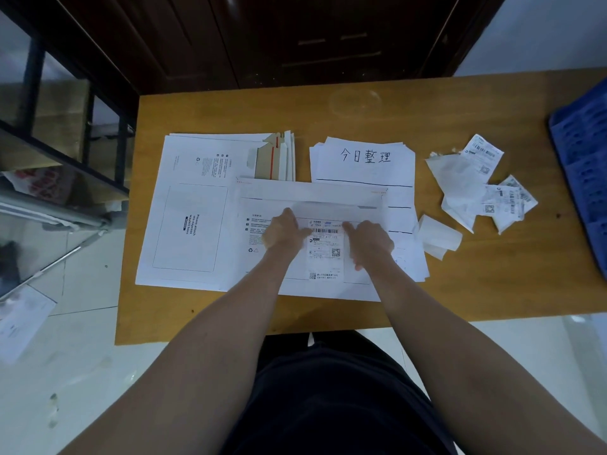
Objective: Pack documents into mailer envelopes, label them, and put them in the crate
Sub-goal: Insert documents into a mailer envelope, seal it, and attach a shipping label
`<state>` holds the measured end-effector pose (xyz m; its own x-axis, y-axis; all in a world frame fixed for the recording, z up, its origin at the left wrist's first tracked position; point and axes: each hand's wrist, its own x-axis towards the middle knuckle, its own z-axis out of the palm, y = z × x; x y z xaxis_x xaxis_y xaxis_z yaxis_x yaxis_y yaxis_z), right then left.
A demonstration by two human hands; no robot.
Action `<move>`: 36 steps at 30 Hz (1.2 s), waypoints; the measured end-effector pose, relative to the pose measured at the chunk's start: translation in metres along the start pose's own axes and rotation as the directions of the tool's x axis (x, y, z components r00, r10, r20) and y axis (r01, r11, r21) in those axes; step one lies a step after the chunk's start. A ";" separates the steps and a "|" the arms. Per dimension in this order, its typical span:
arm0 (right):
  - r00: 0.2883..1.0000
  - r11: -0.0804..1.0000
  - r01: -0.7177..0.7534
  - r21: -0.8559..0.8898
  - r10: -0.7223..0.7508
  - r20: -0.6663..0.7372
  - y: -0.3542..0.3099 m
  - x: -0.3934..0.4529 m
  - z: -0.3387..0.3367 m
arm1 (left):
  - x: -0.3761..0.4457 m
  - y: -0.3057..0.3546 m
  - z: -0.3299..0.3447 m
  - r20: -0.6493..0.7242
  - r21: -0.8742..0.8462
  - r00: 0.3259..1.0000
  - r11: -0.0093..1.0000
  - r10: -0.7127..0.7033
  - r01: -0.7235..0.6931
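My left hand [285, 232] and right hand [371, 239] lie flat, fingers straight, pressing the white barcode sticker label [325, 251] onto the big white paper mailer envelope [308, 205].

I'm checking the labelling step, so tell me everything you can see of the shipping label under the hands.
The shipping label is a narrow white paper slip printed with a barcode, small text and QR codes. It lies flat, upright to the camera, on the white mailer envelope. The left hand and right hand press its upper corners.
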<state>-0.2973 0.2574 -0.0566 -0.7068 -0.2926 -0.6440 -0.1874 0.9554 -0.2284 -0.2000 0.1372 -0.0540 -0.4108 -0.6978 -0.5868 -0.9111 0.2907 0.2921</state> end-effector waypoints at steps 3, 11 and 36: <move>0.999 0.996 -0.032 0.085 0.031 0.006 0.004 -0.003 -0.001 | 0.006 0.001 -0.001 0.024 -0.109 0.998 0.992 -0.058 0.060; 1.000 0.998 -0.002 0.069 0.002 0.006 0.006 -0.002 -0.004 | 0.010 0.003 -0.001 -0.038 -0.027 0.996 0.996 -0.083 0.082; 0.927 0.960 -0.131 0.246 0.207 -0.313 0.033 -0.021 0.007 | -0.036 0.028 0.020 0.053 0.046 0.733 0.732 0.678 -0.680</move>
<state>-0.2839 0.2949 -0.0559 -0.9073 -0.0610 -0.4159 0.0806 0.9458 -0.3146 -0.2113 0.1833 -0.0400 -0.9206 -0.2799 -0.2722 -0.3889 0.7176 0.5777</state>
